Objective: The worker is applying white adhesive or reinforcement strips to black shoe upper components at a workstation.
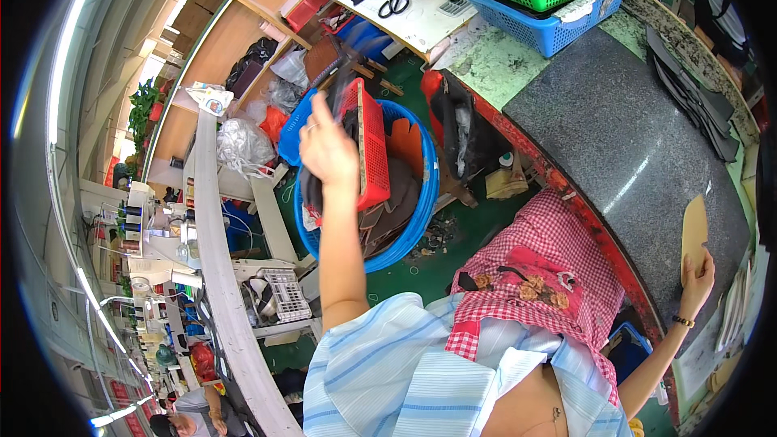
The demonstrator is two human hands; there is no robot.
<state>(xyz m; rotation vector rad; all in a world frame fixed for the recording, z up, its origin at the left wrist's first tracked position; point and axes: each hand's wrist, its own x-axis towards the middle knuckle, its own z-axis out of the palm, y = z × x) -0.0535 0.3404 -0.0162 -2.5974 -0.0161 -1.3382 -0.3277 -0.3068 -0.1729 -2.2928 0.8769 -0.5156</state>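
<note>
A green bench point(495, 81) carries a dark slab point(599, 113) and basket point(544, 31).

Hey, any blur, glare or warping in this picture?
Head view: a dark thing by the left hand is smeared, probably by motion; head view: a whitish glare streak crosses the dark worktop; head view: the long pale bench bows with fisheye distortion.

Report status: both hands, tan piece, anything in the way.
Left hand beside red basket, blurred dark item close by, grip unclear. Right hand holding tan piece over grey slab. Dark sheets lie clear of it.
</note>
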